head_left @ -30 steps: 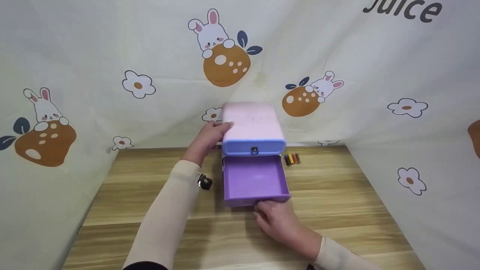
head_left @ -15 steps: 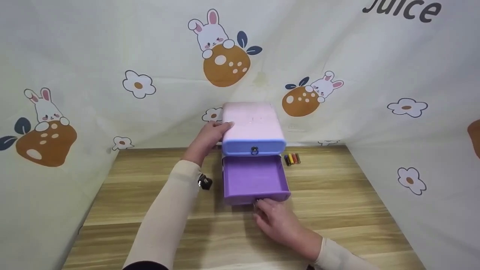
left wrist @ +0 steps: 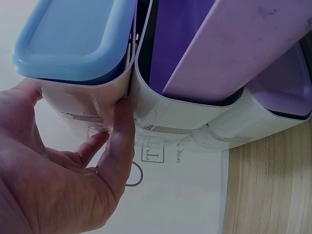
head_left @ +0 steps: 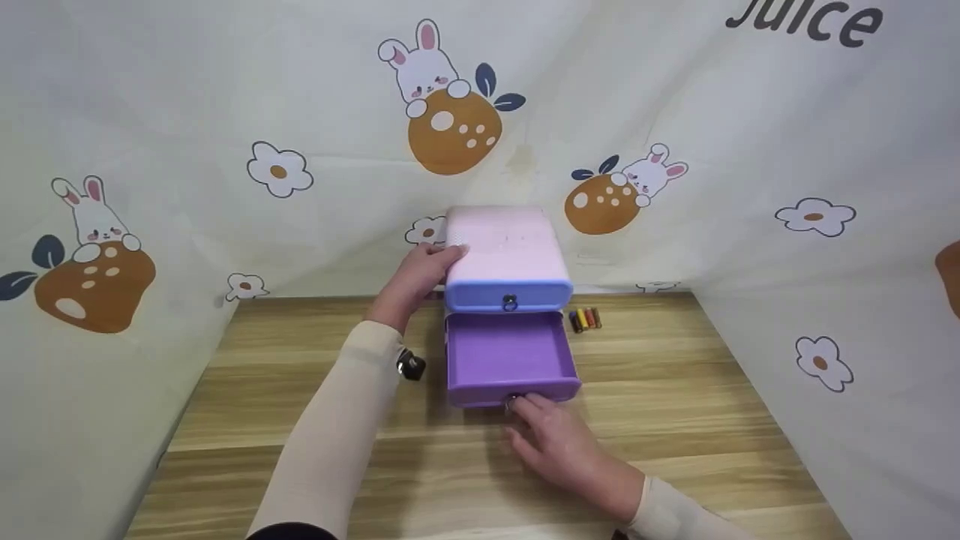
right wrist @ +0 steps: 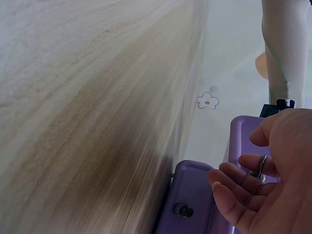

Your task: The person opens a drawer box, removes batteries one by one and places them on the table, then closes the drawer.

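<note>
A pink-topped drawer cabinet [head_left: 499,236] stands against the back wall, its blue top drawer [head_left: 480,296] pushed in. Below it, the purple middle drawer [head_left: 476,395] is pulled far out, with nothing inside. My left hand [head_left: 418,279] holds the cabinet's upper left side, thumb on top; in the left wrist view its bent fingers [left wrist: 122,146] press the side wall. At the drawer front is my right hand [head_left: 559,442], forefinger hooked at the metal ring pull [right wrist: 262,165], thumb held apart. A lower purple drawer [right wrist: 190,195] with its own ring appears in the right wrist view.
Several small batteries [head_left: 586,319] lie in a row on the wooden table [head_left: 660,390], right of the cabinet. A small black device [head_left: 411,366] sits by my left wrist. The patterned cloth wall [head_left: 330,225] rises directly behind the cabinet.
The middle drawer's front has tipped up and shifted slightly towards the cabinet. My right fingers have risen with it, and the thumb has spread away. The left hand stays put.
</note>
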Motion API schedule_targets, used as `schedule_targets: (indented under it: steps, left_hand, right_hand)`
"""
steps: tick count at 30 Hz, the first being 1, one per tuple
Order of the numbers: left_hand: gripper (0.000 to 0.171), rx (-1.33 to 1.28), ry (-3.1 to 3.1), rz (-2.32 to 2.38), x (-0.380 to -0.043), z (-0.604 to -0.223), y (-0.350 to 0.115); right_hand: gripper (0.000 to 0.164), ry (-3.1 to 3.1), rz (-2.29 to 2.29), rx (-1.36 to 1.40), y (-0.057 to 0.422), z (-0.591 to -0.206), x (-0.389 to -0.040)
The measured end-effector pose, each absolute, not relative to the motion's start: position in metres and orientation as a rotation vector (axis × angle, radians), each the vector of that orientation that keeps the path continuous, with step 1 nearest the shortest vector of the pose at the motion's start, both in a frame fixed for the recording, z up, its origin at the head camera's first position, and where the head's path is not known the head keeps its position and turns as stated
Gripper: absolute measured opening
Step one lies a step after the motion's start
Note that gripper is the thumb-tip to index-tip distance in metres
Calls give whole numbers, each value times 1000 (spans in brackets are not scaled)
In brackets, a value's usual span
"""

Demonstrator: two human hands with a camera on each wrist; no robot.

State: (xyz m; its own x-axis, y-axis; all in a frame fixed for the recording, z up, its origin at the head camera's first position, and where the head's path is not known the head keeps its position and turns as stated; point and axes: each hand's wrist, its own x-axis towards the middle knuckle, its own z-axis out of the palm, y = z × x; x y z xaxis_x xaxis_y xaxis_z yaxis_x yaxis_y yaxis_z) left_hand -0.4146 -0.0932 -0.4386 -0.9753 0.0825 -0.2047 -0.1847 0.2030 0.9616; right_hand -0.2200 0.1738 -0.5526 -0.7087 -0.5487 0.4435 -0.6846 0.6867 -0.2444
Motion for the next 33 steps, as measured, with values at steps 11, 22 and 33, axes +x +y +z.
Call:
schedule_targets:
  steps: [11, 22, 33]
  left_hand:
    - [84, -95, 2284, 1825, -414, -438, -94]
    - [80, -93, 2302, 1834, -414, -439, -93]
    - [81, -100, 2294, 1839, -414, -437, -92]
  right_hand:
    - [29, -2672, 604, 950, 173, -548, -221]
    - [29, -2656, 592, 948, 173, -548, -227]
    - [32, -2701, 627, 926, 172, -544, -230]
